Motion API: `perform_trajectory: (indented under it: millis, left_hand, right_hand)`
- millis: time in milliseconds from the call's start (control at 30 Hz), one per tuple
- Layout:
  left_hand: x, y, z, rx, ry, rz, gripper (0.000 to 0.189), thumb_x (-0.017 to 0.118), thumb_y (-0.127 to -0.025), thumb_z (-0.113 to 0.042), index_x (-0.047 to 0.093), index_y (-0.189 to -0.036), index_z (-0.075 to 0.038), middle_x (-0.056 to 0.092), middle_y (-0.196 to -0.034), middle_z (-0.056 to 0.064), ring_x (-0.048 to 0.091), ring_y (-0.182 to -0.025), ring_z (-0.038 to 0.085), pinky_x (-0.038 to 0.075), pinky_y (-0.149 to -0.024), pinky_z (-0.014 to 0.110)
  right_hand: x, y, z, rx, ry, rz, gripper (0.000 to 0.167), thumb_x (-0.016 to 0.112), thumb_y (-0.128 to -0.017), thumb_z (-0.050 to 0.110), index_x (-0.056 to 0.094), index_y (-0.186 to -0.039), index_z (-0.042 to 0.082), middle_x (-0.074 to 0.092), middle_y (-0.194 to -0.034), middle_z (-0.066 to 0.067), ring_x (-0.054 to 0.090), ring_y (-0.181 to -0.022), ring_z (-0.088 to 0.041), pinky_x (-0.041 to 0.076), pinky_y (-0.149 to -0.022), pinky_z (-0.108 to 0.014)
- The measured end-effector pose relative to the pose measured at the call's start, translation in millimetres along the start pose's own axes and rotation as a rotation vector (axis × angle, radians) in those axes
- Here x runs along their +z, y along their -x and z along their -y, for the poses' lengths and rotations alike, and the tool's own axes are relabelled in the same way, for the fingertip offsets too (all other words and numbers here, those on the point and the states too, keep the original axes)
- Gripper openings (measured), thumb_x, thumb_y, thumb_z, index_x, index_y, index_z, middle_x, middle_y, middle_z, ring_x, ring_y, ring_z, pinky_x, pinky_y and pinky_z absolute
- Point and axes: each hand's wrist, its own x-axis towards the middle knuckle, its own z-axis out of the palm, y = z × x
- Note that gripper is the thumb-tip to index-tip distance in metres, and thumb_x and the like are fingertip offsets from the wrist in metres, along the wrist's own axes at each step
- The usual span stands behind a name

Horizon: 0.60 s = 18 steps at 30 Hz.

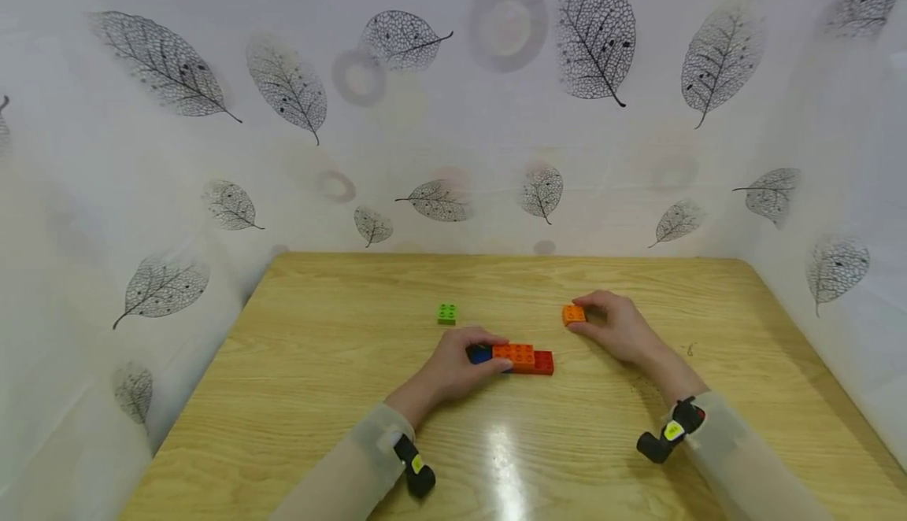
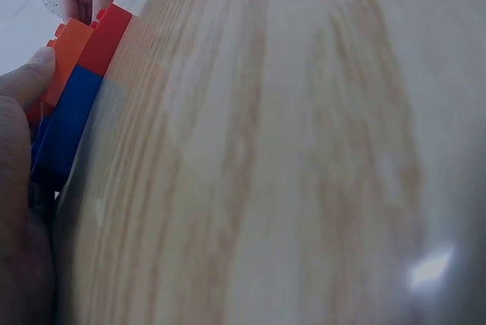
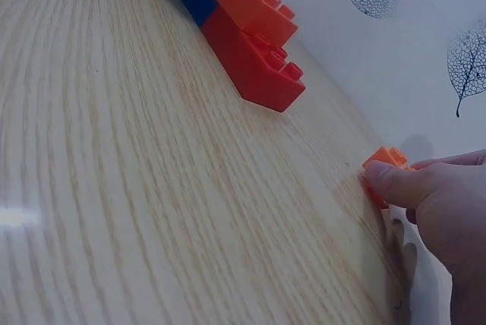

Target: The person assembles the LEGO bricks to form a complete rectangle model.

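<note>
My left hand (image 1: 457, 365) grips a joined group of toy building bricks at its left end. On top is a long orange brick (image 1: 513, 356), which bridges a blue brick (image 2: 70, 124) and a red brick (image 3: 254, 70) below it. The fingers hide part of the blue one. Further right, my right hand (image 1: 618, 329) pinches a small orange brick (image 1: 574, 315) between thumb and fingers, at or just above the table top. In the right wrist view the thumb covers part of this small brick. A gap separates it from the joined bricks.
A small green brick (image 1: 447, 314) sits on the wooden table (image 1: 319, 332), behind my left hand. Pale cloth (image 1: 453, 135) with a leaf print hangs behind the table and along both sides. Each wrist wears a black camera on a strap.
</note>
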Motion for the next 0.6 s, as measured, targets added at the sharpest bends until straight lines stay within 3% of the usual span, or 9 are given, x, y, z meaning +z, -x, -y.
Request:
perform_trajectory:
  millis: [167, 333, 600]
  left_hand:
    - [0.0, -0.1, 1.1, 0.001, -0.001, 0.0, 0.038, 0.084, -0.093, -0.038, 0.079, -0.126, -0.019, 0.073, -0.118, -0.012, 0.064, -0.112, 0.008, 0.049, -0.104, 0.035]
    - [0.4, -0.2, 2.0, -0.011, -0.001, 0.005, 0.039, 0.084, -0.093, -0.038, 0.079, -0.126, -0.019, 0.072, -0.118, -0.012, 0.064, -0.113, 0.008, 0.049, -0.106, 0.035]
    - [0.3, 0.0, 0.4, -0.019, 0.003, 0.005, 0.038, 0.084, -0.093, -0.038, 0.079, -0.127, -0.021, 0.072, -0.119, -0.012, 0.064, -0.114, 0.008, 0.049, -0.106, 0.036]
  right_hand:
    - [-1.0, 1.5, 5.8, -0.007, -0.009, -0.005, 0.04, 0.084, -0.095, 0.02, 0.072, -0.127, 0.0, 0.071, -0.125, -0.017, 0.062, -0.123, -0.04, 0.041, -0.111, -0.06]
    - [-2.5, 4.5, 13.0, 0.061, -0.049, 0.015, 0.041, 0.083, -0.095, 0.026, 0.07, -0.128, 0.005, 0.071, -0.126, -0.013, 0.059, -0.129, -0.04, 0.037, -0.115, -0.062]
    - [-1.5, 7.2, 17.8, 0.081, -0.073, 0.035, 0.044, 0.08, -0.098, 0.025, 0.067, -0.135, 0.004, 0.069, -0.131, -0.013, 0.06, -0.129, -0.04, 0.044, -0.11, -0.059]
